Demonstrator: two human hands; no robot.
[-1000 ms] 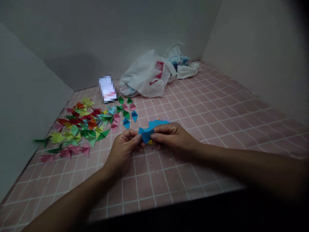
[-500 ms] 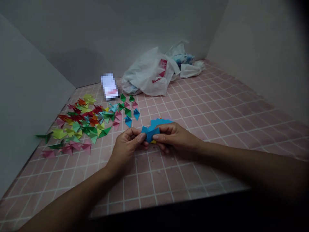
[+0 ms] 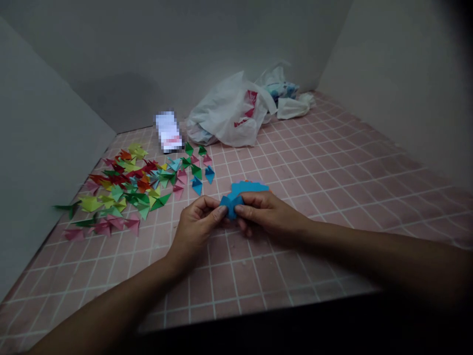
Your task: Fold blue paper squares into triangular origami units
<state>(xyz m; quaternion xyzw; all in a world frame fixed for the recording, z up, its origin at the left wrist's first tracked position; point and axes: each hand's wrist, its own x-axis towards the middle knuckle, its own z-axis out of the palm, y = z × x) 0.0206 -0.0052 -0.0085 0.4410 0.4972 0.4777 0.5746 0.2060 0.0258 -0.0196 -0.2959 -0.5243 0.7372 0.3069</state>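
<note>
On table (image 3: 325,162): folded papers (image 3: 138,199) left of paper stack (image 3: 251,187); phone (image 3: 169,132) behind papers; bag (image 3: 219,112) right of phone.

We find the small blue folded paper piece (image 3: 232,210) matt with creased faces. The flat blue paper sheets (image 3: 250,187) look smooth and matt; the multicoloured pointed paper shapes (image 3: 143,185) have a dull finish. We record the crumpled white bag with red print (image 3: 221,112) as thin, wrinkled plastic. The pink white-gridded table covering (image 3: 314,162) appears smooth, rippled at right; cloth or plastic, we cannot tell.

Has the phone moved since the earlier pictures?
No. The phone keeps its place just left of the white plastic bag; the view itself shifted slightly.
</note>
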